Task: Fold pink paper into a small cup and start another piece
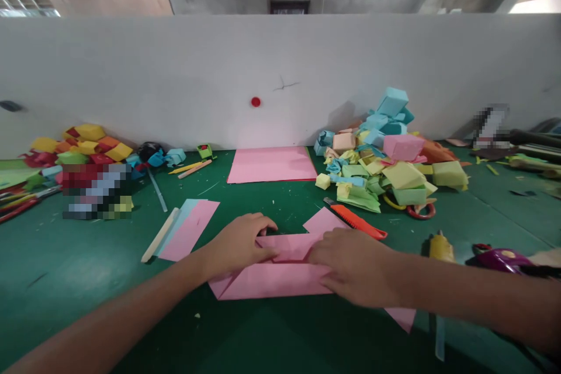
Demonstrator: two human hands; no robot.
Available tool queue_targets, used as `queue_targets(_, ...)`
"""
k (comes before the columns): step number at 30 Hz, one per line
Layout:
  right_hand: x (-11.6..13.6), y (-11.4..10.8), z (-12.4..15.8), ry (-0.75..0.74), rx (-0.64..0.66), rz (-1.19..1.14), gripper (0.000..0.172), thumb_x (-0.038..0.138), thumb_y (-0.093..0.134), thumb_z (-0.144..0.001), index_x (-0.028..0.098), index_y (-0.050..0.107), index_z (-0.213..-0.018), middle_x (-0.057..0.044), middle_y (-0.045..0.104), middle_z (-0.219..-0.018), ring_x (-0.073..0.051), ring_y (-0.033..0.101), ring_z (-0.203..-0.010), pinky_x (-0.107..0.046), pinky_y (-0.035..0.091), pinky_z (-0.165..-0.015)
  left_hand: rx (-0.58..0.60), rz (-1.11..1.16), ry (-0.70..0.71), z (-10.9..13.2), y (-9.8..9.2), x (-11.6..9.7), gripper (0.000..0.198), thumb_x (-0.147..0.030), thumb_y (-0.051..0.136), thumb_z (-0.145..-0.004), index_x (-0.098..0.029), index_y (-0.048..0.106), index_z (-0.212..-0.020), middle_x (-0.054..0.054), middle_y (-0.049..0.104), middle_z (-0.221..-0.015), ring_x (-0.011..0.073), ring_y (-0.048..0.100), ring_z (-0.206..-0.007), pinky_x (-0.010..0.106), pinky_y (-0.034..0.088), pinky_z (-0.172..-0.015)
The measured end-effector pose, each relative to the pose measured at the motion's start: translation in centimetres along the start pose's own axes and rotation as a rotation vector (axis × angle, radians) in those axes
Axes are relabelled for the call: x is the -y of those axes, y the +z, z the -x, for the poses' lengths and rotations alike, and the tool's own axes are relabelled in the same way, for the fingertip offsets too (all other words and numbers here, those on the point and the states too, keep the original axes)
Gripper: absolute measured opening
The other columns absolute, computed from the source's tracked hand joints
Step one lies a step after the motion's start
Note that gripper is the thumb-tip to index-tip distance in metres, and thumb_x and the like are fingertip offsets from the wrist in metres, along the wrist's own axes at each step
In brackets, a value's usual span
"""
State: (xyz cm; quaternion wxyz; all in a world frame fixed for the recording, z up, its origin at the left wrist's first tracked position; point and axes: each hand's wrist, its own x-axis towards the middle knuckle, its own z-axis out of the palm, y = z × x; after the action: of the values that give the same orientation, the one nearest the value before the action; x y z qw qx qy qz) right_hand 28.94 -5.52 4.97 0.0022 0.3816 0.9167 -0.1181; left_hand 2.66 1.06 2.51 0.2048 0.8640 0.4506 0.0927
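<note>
**Folded pink paper sheet beneath both hands' fingers, paper heaps beyond them on either side**

The sheet lies on the green tabletop, the left hand at its left part, the right hand at its right. Left of the left fingers lie pink and light-blue paper strips, a flat pale wooden stick along their far side from the fingers. Straight beyond the fingers, a rectangular pink paper stack lies before the upright white panel. Just beyond the right fingers is an orange plastic box cutter; behind it, a multicoloured folded-paper heap. Far beyond the left fingers sits a yellow-orange-red paper-block heap.
</note>
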Motion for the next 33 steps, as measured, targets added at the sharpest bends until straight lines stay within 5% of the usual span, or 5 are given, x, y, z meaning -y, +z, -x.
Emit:
queue_targets(5, 2.4, 0.8, 2.7, -0.103, -0.212, -0.13, 0.016, 0.017, 0.054, -0.091, 0.024, 0.066, -0.098, -0.003, 0.071, -0.093, -0.021, 0.059, -0.086, -0.036, 0.043, -0.079, 0.005, 0.053, -0.018, 1.2, 0.0, -1.1, 0.01, -0.028, 0.066, -0.077, -0.021, 0.062, -0.083, -0.003, 0.062, -0.078, 0.0159, 0.056, -0.069, 0.025, 0.035, -0.056)
queue_targets(8, 3.9, 0.2, 4.8, -0.054, -0.247, -0.217, 0.011, 0.019, 0.061, -0.089, 0.026, 0.067, -0.095, -0.001, 0.069, -0.091, -0.019, 0.059, -0.085, -0.034, 0.046, -0.078, 0.007, 0.074, 0.025, 1.7, -0.5, -2.2, 0.009, -0.026, 0.063, -0.082, -0.021, 0.056, -0.082, -0.003, 0.061, -0.08, 0.0143, 0.055, -0.072, 0.024, 0.038, -0.061)
queue_targets(14, 2.9, 1.7, 5.2, 0.097, -0.434, -0.302, 0.027, 0.024, 0.059, -0.092, 0.026, 0.064, -0.118, -0.009, 0.062, -0.123, -0.026, 0.057, -0.113, -0.041, 0.049, -0.093, 0.13, -0.056, 0.283, 2.4, 0.3, -3.7, 0.018, -0.004, 0.058, -0.08, -0.02, 0.056, -0.086, -0.002, 0.062, -0.09, 0.0158, 0.056, -0.081, 0.025, 0.039, -0.07)
queue_targets(22, 1.8, 1.5, 3.8, -0.004, -0.146, -0.792, 0.029, 0.02, 0.049, -0.1, 0.029, 0.072, -0.115, -0.003, 0.068, -0.116, -0.015, 0.063, -0.106, -0.027, 0.051, -0.091, 0.11, -0.193, 0.64, 3.4, 1.9, -3.1, 0.02, -0.001, 0.052, -0.091, -0.016, 0.062, -0.098, 0.006, 0.066, -0.099, 0.0193, 0.059, -0.091, 0.03, 0.046, -0.081)
queue_targets(33, 1.0, 3.0, 4.0, -0.11, -0.117, -0.603, 0.035, 0.019, 0.061, -0.094, 0.028, 0.069, -0.127, -0.007, 0.065, -0.13, -0.019, 0.058, -0.12, -0.034, 0.048, -0.104, 0.114, 0.014, 0.598, 6.1, 0.8, -3.1, 0.028, -0.019, 0.048, -0.101, -0.021, 0.065, -0.124, 0.008, 0.071, -0.119, 0.0206, 0.063, -0.11, 0.035, 0.051, -0.099)
